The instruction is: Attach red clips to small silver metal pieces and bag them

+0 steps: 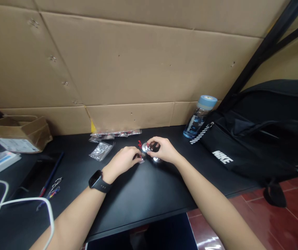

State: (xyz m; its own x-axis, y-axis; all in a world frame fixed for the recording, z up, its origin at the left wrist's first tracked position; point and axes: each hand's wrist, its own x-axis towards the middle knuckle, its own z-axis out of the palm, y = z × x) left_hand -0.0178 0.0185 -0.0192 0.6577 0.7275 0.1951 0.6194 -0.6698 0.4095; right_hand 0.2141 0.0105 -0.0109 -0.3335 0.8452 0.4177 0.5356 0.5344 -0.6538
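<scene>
My right hand (163, 150) is closed, thumb and fingers pinching a small silver cymbal (146, 148), a shiny disc with red cord at it. Under that hand another silver disc (157, 160) shows in part, close to the tabletop. My left hand (124, 160), with a black watch (99, 181) on the wrist, pinches a second small cymbal (142, 159) with a bit of red on it. Its fingers partly cover this piece. A loop of red cord (139, 143) sticks out beside the right-hand disc.
Behind my hands lie a clear plastic bag (101, 151) and a row of small packets (115, 134). A water bottle (196, 119) and black backpack (258, 132) stand right. At left are a cardboard box (34, 130), a pen (52, 175), keys (56, 185) and a white cable (50, 208).
</scene>
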